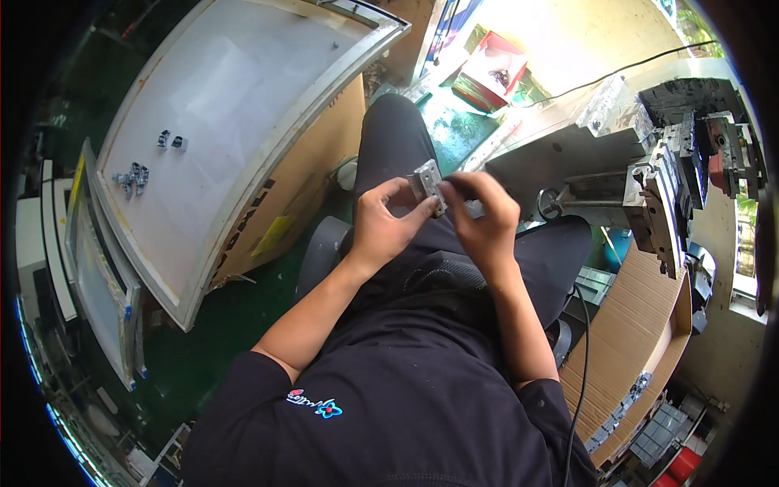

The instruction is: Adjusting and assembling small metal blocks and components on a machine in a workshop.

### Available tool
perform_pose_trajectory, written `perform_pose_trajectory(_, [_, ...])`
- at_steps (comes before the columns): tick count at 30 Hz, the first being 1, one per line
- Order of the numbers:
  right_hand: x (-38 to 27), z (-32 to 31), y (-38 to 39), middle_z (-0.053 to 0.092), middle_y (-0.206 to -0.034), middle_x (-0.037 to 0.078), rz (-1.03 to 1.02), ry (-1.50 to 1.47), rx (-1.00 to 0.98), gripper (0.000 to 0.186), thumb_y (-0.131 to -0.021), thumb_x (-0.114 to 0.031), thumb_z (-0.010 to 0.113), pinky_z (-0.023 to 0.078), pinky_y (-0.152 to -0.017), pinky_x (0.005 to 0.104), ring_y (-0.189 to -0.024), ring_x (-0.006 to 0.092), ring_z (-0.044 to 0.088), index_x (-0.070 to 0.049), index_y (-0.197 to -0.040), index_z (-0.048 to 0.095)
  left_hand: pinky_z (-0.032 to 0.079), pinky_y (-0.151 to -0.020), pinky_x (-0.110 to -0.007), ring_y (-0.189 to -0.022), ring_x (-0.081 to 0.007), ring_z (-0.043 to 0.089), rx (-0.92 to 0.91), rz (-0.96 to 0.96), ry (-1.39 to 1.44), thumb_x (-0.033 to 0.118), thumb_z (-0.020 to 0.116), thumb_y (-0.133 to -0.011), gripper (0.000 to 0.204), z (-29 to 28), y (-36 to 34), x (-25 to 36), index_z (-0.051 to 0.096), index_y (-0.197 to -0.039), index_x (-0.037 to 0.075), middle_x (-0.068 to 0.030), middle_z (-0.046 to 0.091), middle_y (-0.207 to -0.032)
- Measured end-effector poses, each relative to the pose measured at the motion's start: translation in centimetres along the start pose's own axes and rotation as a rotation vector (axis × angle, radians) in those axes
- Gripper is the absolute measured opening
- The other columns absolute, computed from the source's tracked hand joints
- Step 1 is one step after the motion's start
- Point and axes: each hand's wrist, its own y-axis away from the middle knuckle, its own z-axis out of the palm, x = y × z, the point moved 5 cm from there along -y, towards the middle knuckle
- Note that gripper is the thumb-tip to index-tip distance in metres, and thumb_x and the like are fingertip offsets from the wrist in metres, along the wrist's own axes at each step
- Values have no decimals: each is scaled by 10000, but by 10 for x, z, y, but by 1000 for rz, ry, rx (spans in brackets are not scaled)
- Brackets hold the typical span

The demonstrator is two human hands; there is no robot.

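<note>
Mid-frame over my lap, my left hand (pixel 388 223) pinches the small metal block (pixel 428 185) steady while my right hand (pixel 485 213) grips its other end.

Bright daylight top right, glare; fisheye edges dark, bent.

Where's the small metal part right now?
Head view, centre: the small metal part is pinched between the left hand and right hand, above the person's lap, left of the grey machine.
</note>
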Motion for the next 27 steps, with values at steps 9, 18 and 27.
perform_pose_trajectory(9, [136,26,73,533,-1298,138,898,-424,-656,438,-1008,-323,424,360,-1018,305,-1206,207,481,-46,-1344,470,477,-742,-229,-770,-79,616,133,-87,231,26,683,-826,113,-23,-12,-1,671,-924,-28,-46,679,-861])
perform_pose_trajectory(18, [116,-7,107,611,-1172,233,821,-115,-698,503,-928,-353,545,431,-960,368,-1115,342,586,2,-1283,522,440,-804,-235,-817,-81,590,161,-247,300,53,677,-826,143,-23,-21,-15,664,-952,-13,-36,666,-889])
perform_pose_trajectory(27, [121,-7,108,618,-1152,226,784,-199,-654,476,-918,-347,551,442,-944,378,-1082,357,592,10,-1231,557,428,-829,-240,-826,-82,581,200,-324,293,48,667,-827,151,-14,-16,-30,637,-957,-22,-47,653,-899])
